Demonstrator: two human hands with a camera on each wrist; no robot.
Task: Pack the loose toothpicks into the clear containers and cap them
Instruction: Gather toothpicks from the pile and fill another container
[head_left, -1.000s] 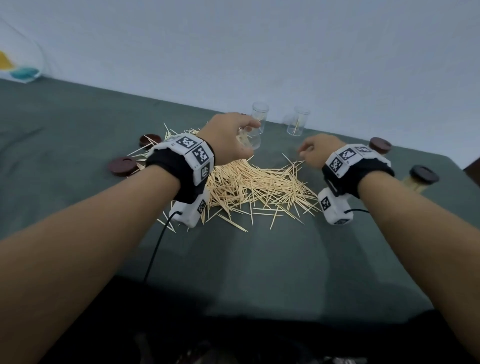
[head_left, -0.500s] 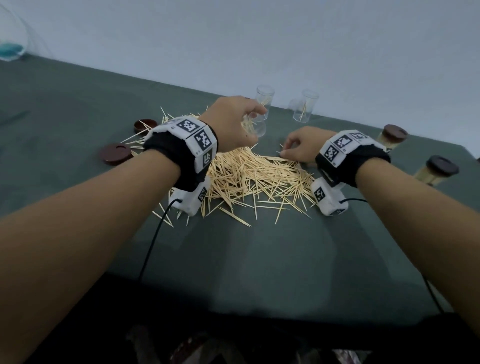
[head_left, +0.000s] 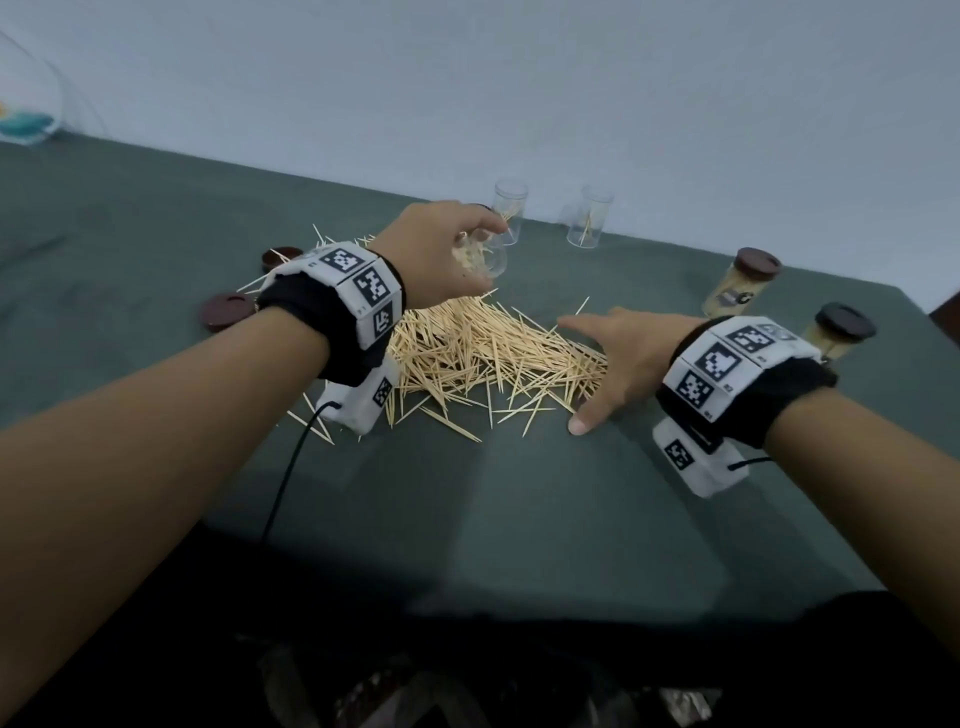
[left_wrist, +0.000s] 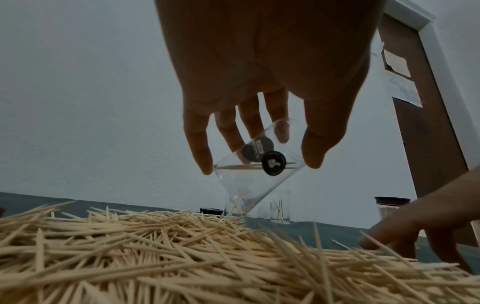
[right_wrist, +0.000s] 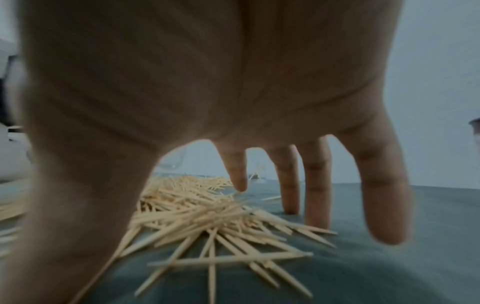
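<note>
A heap of loose toothpicks (head_left: 483, 353) lies on the green tablecloth (head_left: 519, 519). My left hand (head_left: 452, 249) hovers above the heap's far side and grips a clear container (head_left: 485, 257). This container (left_wrist: 257, 168) is tilted, pinched between thumb and fingers, with a few toothpicks inside. My right hand (head_left: 597, 364) is open with its fingers (right_wrist: 314, 195) spread over the right edge of the heap (right_wrist: 202, 216), fingertips on the cloth. Two more clear containers (head_left: 510, 215) (head_left: 589, 218) stand upright at the back, each with a few toothpicks.
Two capped containers full of toothpicks (head_left: 737, 286) (head_left: 836, 332) stand at the right. Two loose brown caps (head_left: 228, 310) (head_left: 280, 257) lie left of the heap. A glass bowl (head_left: 26, 124) sits far left. The wall runs close behind the table.
My right hand went from a curled pinch at the heap's far edge to a spread, open hand lower on its right edge. The left hand still holds the container.
</note>
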